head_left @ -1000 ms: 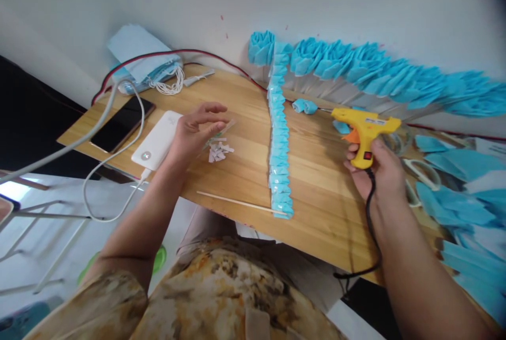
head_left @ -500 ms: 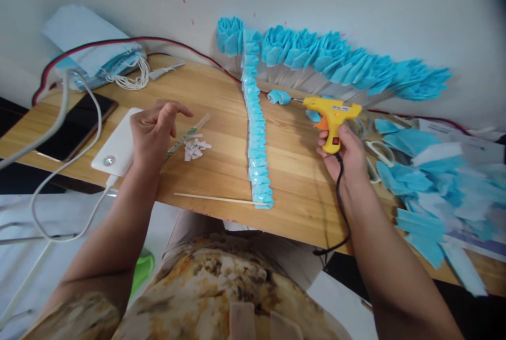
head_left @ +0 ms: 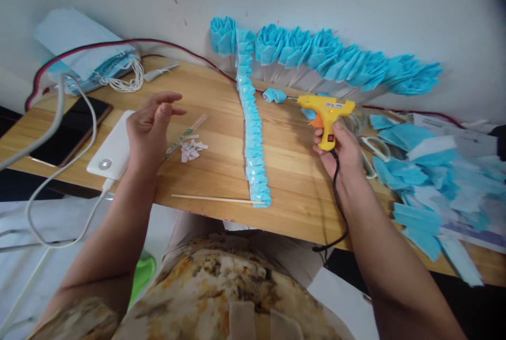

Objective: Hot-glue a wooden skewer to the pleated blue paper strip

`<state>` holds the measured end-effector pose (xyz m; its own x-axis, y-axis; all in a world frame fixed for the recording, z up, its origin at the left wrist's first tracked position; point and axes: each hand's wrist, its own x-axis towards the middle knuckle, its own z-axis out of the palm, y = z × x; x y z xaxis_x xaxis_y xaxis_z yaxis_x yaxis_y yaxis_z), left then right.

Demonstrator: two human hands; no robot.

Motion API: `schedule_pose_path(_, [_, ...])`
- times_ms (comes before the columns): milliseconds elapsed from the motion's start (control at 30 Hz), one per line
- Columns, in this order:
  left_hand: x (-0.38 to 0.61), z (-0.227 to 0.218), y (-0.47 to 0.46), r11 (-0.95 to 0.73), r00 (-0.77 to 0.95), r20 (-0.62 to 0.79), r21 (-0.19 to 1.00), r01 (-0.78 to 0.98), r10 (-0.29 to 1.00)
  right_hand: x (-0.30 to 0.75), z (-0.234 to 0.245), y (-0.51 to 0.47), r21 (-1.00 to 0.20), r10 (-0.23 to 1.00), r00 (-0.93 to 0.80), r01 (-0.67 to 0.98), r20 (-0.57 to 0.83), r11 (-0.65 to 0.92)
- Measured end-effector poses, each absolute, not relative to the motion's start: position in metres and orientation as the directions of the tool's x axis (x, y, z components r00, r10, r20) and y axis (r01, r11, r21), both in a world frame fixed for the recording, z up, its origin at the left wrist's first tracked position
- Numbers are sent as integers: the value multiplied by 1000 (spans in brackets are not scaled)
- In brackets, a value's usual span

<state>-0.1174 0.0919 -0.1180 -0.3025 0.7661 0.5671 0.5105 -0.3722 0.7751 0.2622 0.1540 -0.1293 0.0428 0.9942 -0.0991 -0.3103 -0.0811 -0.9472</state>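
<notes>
In my right hand (head_left: 343,153) is a yellow glue gun (head_left: 327,113), gripped by its handle. Its nozzle points left, close to a small roll of blue fabric (head_left: 274,96) on the table. My left hand (head_left: 148,126) is held above the table with nothing in it, fingers loosely curved and apart from the thumb. A long strip of overlapping blue folded petals (head_left: 252,118) runs down the middle of the table. A thin wooden stick (head_left: 209,198) lies with its right end on the strip's near end. White paper scraps (head_left: 192,150) sit near my left hand.
Blue fabric flowers on stems (head_left: 322,47) lean along the wall. Blue fabric pieces (head_left: 430,171) and scissors (head_left: 373,149) lie at right. At left are a white power bank (head_left: 113,145), a phone (head_left: 71,129) and stacked face masks (head_left: 87,47). The gun's black cord (head_left: 338,197) hangs over the edge.
My left hand's fingers have uncurled and spread a little. My right hand still holds the glue gun in nearly the same place. The whole view has shifted slightly.
</notes>
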Motion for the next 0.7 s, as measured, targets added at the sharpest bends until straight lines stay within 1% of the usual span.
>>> schedule_pose_path(133, [-119, -119, 92, -403, -266, 592, 752, 522, 761, 262, -130, 153, -950, 994, 37, -302, -99, -83])
schedule_pose_path(267, [-120, -120, 93, -427, -250, 586, 766, 480, 771, 263, -131, 153, -950, 996, 27, -302, -90, -78])
schedule_pose_path(467, [-120, -121, 94, -466, -254, 596, 777, 425, 762, 265, -130, 152, -963, 997, -24, -258, -69, -73])
schedule_pose_path(700, [-116, -119, 91, -409, -303, 546, 814, 412, 781, 262, -130, 150, -960, 997, -17, -272, -72, -73])
